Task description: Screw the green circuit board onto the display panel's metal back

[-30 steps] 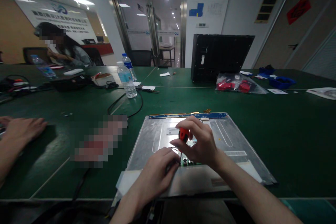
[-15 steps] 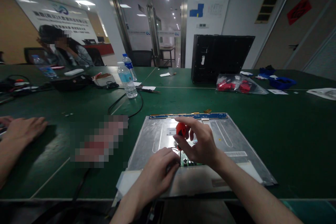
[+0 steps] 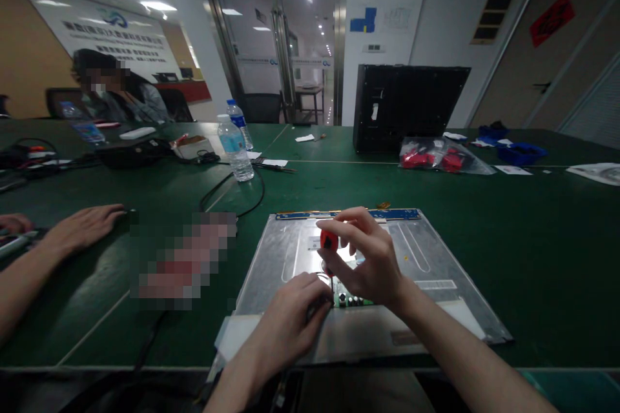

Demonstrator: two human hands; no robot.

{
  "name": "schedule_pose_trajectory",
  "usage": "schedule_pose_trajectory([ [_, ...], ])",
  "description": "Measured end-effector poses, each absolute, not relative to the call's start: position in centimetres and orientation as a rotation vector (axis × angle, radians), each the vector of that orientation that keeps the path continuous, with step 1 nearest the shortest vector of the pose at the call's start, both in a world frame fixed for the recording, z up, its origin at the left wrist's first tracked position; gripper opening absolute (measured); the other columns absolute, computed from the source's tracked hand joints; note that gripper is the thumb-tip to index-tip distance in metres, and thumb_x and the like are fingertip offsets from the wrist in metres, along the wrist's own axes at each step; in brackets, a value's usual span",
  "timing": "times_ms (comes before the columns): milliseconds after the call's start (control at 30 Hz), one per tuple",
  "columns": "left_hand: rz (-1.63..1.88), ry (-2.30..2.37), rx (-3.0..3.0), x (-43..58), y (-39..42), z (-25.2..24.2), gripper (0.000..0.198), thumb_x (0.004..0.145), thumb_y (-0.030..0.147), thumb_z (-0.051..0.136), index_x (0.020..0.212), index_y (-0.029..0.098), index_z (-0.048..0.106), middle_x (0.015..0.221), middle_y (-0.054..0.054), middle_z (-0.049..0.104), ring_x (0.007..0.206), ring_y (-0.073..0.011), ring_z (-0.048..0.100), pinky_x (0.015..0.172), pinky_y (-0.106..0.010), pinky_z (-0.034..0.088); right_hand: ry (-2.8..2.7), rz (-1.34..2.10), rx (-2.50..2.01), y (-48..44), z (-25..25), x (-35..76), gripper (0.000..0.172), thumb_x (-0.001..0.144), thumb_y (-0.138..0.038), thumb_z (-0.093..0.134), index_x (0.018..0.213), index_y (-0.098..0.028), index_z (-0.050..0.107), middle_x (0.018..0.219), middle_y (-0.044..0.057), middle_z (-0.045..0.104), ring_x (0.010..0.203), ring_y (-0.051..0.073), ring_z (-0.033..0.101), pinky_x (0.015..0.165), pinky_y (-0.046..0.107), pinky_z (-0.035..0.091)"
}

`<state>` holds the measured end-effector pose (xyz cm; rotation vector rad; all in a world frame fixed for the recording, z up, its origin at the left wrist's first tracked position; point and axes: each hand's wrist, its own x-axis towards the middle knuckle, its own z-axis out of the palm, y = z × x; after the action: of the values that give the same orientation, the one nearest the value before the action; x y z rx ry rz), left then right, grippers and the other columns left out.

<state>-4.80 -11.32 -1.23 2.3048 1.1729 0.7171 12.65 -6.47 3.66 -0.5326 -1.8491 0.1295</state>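
A metal-backed display panel (image 3: 271, 251) lies flat before me, with a blue circuit strip (image 3: 300, 214) along its far edge. My right hand (image 3: 368, 251) pinches the red handle of a screwdriver (image 3: 328, 240) between thumb and fingers. The shaft points straight down to the near edge of a small green circuit board (image 3: 356, 301). Beside the tip rests my left hand (image 3: 295, 310), its fingers curled close around the lower shaft; whether they grip the shaft or something small is hidden. Part of the board is covered by my hands.
To the left a co-worker's hand (image 3: 87, 226) lies on the green table (image 3: 547, 258). Water bottles (image 3: 236, 148), a black monitor housing (image 3: 407, 106), a clear bag with red items (image 3: 436, 156) and blue trays (image 3: 522, 153) stand farther back. A black cable (image 3: 261, 197) loops left of the panel.
My right fingers have shifted around the screwdriver handle, which leans slightly more to the left. My left hand stays in place. The co-worker's hand has moved to the right.
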Motion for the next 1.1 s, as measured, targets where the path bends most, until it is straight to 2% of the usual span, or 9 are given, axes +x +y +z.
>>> schedule_pose_trajectory([
  [133,0.727,1.159,2.306,-4.81,-11.30,-1.32,0.018,0.090,0.016,0.048,0.095,0.021,0.064,0.092,-0.005,0.065,0.087,-0.0207,0.060,0.076,-0.031,0.049,-1.873,0.165,-0.475,-6.52,3.89,12.71,0.034,0.083,-0.013,0.056,0.116,-0.020,0.057,0.098,0.007,0.065,0.073,0.014,0.061,0.056,0.024,0.053],
  [300,0.722,1.180,2.309,-4.89,-11.27,-1.46,0.014,0.089,0.013,0.049,0.087,0.021,0.061,0.088,-0.004,0.065,0.085,-0.0202,0.061,0.072,-0.029,0.047,-1.824,0.122,-0.478,-6.26,3.48,12.57,0.024,0.085,-0.024,0.065,0.106,-0.021,0.053,0.080,0.001,0.065,0.063,0.012,0.059,0.053,0.022,0.049],
  [533,0.703,1.161,2.292,-4.82,-11.34,-1.17,0.017,0.090,0.014,0.048,0.094,0.021,0.062,0.094,-0.005,0.065,0.089,-0.0210,0.061,0.076,-0.030,0.047,-1.845,0.220,-0.503,-6.61,3.32,12.61,0.034,0.083,-0.016,0.056,0.116,-0.019,0.049,0.083,0.001,0.064,0.055,0.010,0.055,0.052,0.024,0.048],
  [667,0.707,1.163,2.305,-4.78,-11.39,-1.27,0.017,0.091,0.014,0.048,0.095,0.021,0.063,0.093,-0.005,0.065,0.088,-0.0207,0.061,0.076,-0.030,0.048,-1.835,0.225,-0.454,-6.61,3.57,12.77,0.029,0.081,-0.014,0.053,0.109,-0.020,0.048,0.102,0.008,0.063,0.068,0.013,0.058,0.055,0.026,0.050],
  [733,0.711,1.161,2.311,-4.81,-11.36,-1.38,0.018,0.090,0.014,0.048,0.095,0.021,0.064,0.093,-0.005,0.065,0.087,-0.0205,0.061,0.076,-0.030,0.048,-1.824,0.207,-0.446,-6.52,3.63,12.76,0.026,0.082,-0.018,0.056,0.106,-0.021,0.047,0.098,0.006,0.059,0.073,0.015,0.058,0.054,0.026,0.050],
  [833,0.721,1.161,2.314,-4.87,-11.29,-1.46,0.019,0.089,0.014,0.049,0.097,0.021,0.064,0.094,-0.005,0.066,0.088,-0.0206,0.061,0.076,-0.030,0.048,-1.804,0.168,-0.459,-6.43,3.60,12.66,0.028,0.082,-0.025,0.066,0.104,-0.022,0.048,0.089,0.002,0.053,0.069,0.013,0.054,0.052,0.025,0.049],
  [933,0.714,1.170,2.308,-4.86,-11.28,-1.35,0.019,0.089,0.014,0.049,0.097,0.021,0.064,0.094,-0.005,0.066,0.088,-0.0206,0.060,0.076,-0.030,0.048,-1.792,0.158,-0.479,-6.45,3.55,12.58,0.028,0.082,-0.027,0.070,0.103,-0.022,0.052,0.091,0.002,0.052,0.065,0.010,0.052,0.049,0.022,0.048],
  [1100,0.700,1.182,2.311,-4.80,-11.36,-1.19,0.017,0.089,0.014,0.048,0.093,0.021,0.064,0.092,-0.005,0.065,0.087,-0.0204,0.060,0.075,-0.030,0.048,-1.821,0.195,-0.498,-6.55,3.74,12.73,0.026,0.082,-0.012,0.059,0.106,-0.020,0.055,0.095,0.005,0.059,0.070,0.011,0.057,0.051,0.022,0.048],
])
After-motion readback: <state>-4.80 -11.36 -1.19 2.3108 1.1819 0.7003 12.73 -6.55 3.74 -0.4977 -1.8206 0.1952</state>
